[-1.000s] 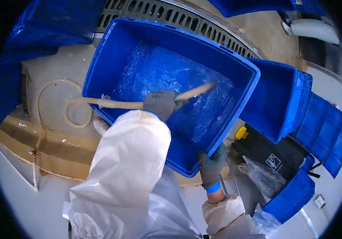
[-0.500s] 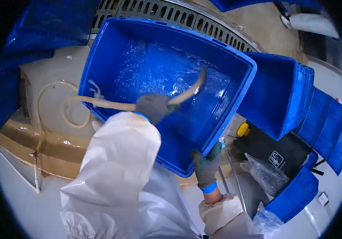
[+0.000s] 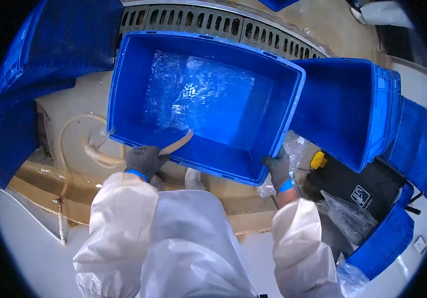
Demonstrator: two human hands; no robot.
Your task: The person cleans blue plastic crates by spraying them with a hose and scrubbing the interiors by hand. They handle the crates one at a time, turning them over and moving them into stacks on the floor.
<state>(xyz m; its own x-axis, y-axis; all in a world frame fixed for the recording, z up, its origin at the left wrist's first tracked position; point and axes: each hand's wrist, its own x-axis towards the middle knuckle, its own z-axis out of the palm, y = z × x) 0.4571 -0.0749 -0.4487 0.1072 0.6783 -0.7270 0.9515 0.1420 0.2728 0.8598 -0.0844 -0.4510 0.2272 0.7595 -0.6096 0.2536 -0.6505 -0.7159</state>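
A large blue plastic bin [image 3: 226, 153] lies with its open top towards me, and shiny water [image 3: 191, 92] spreads over its bottom. My left hand [image 3: 144, 161], in a dark grey glove, is closed around a beige hose [image 3: 178, 142] at the bin's near left edge. The hose's free end points over the rim into the bin. My right hand [image 3: 279, 168], gloved too, grips the bin's near right corner, with the thumb on the rim. Its other fingers are partly hidden behind the bin wall.
To the right stand another blue bin [image 3: 333, 111] and a black case [image 3: 357, 186] with a yellow part [image 3: 318, 159] and clear plastic bags [image 3: 350, 218]. A slotted drain grate [image 3: 193, 17] runs behind. More blue bins [image 3: 74, 37] are at left. Another person's white-clad leg [image 3: 385, 13] shows top right.
My left hand has drawn the hose back from over the bin to its near left edge. The bin has turned slightly and shifted, and my right hand has stayed on its corner.
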